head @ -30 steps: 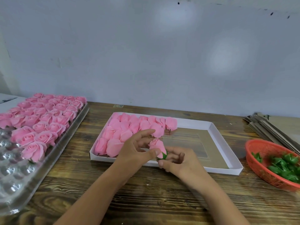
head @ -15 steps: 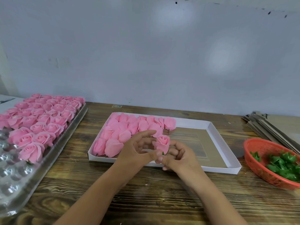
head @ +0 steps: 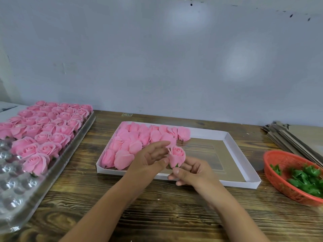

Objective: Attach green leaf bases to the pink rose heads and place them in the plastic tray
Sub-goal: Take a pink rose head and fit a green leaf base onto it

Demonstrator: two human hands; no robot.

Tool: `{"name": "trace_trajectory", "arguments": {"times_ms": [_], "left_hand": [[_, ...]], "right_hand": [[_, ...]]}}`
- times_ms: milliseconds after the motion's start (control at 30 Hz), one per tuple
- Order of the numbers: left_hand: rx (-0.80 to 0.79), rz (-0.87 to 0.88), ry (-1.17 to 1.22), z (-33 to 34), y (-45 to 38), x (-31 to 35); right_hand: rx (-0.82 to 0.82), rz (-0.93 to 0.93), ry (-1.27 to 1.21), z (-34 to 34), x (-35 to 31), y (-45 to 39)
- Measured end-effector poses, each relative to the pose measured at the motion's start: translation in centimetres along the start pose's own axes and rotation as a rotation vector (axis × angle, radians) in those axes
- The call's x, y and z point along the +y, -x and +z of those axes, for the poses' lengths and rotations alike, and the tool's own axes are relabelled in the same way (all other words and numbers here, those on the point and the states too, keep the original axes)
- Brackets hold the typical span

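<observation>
Far left on the wooden surface there's the clear plastic tray, back rows packed with finished pink roses facing up, near cups bare. Moving right, a shallow white box sits in the middle with a bunch of loose rose heads piled at its left end, mostly lying on their sides. Right over the front edge of that box both hands meet around one pink rose head. It stands pretty much upright, long axis vertical, bloom pointing up and a touch toward the camera, with a bit of green leaf base peeking out underneath. The left hand is on its left side, thumb pressed against the lower petals, fingers spread loosely behind it, so that grip looks like a light pinch rather than a full close. The right hand sits below and right, thumb tip at the green bit, fingers curled under; I think it's pinching the base but the contact is half hidden. Further right is an orange basket holding loose green leaf bases, and stacked cardboard sheets behind it.
</observation>
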State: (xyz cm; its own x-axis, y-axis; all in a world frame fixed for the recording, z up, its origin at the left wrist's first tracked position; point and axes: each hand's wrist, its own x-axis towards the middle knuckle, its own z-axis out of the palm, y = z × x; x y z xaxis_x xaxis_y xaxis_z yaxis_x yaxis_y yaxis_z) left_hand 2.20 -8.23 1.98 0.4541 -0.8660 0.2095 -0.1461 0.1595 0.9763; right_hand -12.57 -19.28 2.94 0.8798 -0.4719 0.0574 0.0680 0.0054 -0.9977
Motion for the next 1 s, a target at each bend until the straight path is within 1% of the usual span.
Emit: {"name": "trace_trajectory", "arguments": {"times_ms": [133,300,400,500,567,700,867,1000], "left_hand": [[0.046,0.008,-0.016,0.2,-0.1,0.0],[0.038,0.021,-0.081,0.5,-0.2,-0.3],[0.046,0.032,-0.079,0.6,-0.2,-0.2],[0.025,0.023,-0.058,0.2,-0.1,0.2],[-0.003,0.01,-0.026,0.0,0.0,0.3],[-0.064,0.005,-0.022,0.0,0.2,0.6],[-0.089,0.025,-0.065,0.1,0.4,0.7],[-0.036,0.066,-0.03,0.2,0.5,0.9]], "right_hand": [[0.12,-0.025,0.022,0.1,0.4,-0.2],[0.155,-0.037,0.129,0.3,0.7,-0.4],[0.109,-0.034,0.155,0.3,0.7,-0.4],[-0.045,0.016,0.01,-0.1,0.1,-0.1],[-0.114,0.049,-0.047,-0.5,-0.3,0.2],[-0.12,0.059,-0.08,-0.8,-0.3,0.3],[-0.08,0.043,-0.029,-0.4,0.3,0.0],[-0.079,0.018,0.057,0.2,0.9,-0.2]]}}
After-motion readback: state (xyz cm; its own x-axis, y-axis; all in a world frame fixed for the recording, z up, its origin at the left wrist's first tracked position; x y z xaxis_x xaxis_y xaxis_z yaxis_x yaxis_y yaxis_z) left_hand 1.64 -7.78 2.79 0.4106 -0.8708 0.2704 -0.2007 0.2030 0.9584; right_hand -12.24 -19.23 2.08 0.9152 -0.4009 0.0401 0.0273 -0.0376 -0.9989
